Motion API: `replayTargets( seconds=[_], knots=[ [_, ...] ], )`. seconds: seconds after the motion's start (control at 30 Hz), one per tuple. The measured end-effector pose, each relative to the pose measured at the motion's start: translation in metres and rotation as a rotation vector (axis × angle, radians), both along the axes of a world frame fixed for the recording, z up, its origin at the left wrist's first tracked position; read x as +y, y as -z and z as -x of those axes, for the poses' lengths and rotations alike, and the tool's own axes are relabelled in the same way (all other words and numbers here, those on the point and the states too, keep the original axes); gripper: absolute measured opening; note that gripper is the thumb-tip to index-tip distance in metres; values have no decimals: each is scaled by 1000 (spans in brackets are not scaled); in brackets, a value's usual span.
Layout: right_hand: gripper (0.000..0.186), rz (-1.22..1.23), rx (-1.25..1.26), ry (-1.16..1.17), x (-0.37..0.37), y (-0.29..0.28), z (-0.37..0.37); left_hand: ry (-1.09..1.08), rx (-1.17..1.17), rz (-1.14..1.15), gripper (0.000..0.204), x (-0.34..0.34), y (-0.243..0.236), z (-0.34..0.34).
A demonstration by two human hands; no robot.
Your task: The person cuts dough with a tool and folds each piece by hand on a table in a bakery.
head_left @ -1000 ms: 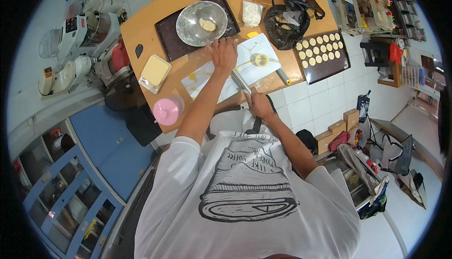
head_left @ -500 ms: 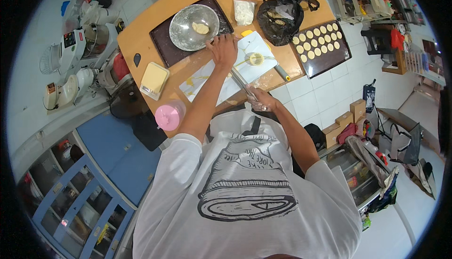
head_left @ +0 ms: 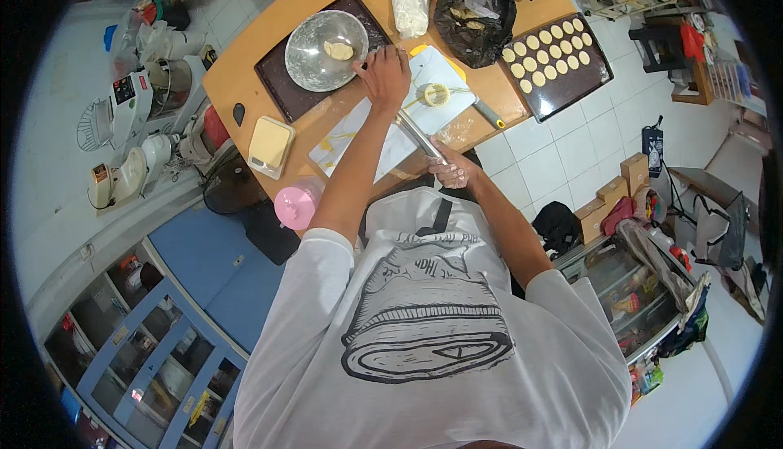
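Note:
My right hand (head_left: 455,168), dusted with flour, is closed around one end of a silver metal rolling pin (head_left: 420,134) held slantwise over the near edge of the table. My left hand (head_left: 385,75) reaches across the white board (head_left: 387,149), its fingers apart at the near right rim of a floury metal bowl (head_left: 306,61). A lump of pale dough (head_left: 338,50) lies inside that bowl. Right of my left hand, a round pale-yellow cutter (head_left: 437,95) sits on the smeared board. Beside it rests a tool with a grey and yellow handle (head_left: 489,113).
The bowl stands on a dark tray (head_left: 273,74). Another dark tray (head_left: 583,86) at right carries rows of pale dough rounds. A black plastic bag (head_left: 473,29), a bag of white powder (head_left: 410,15), a kitchen scale (head_left: 271,147) with something pale yellow, and a pink lidded container (head_left: 295,206) surround the board.
The view has shifted slightly. My left hand's fingers are still beside the bowl rim but look a little more curled. My right hand keeps its hold on the rolling pin.

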State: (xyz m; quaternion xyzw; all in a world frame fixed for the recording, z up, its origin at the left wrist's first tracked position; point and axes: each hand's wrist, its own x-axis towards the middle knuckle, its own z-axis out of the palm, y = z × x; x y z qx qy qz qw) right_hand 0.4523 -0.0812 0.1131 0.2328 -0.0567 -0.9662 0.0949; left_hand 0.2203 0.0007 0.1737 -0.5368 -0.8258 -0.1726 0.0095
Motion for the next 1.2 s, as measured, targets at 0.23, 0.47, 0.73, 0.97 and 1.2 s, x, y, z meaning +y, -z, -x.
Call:
replayTargets(
  seconds=[0.23,0.47,0.73,0.97,1.2],
  knots=[
    [58,78,106,60,-2,-12,2,42,-7,-22,30,2,3,2],
    [59,-982,-247,-203,0,-53,9,73,-148,18,32,-25,3,15],
    [59,-2046,-457,-313,-14,-60,16,43,-161,-79,38,-55,5,28],
    [33,-2297,-606,-673,-23,-75,21,-3,-164,-178,41,-78,5,31],
    [25,-2462,-633,-652,-26,-65,14,-16,-200,-147,38,-93,2,29]
  ],
)
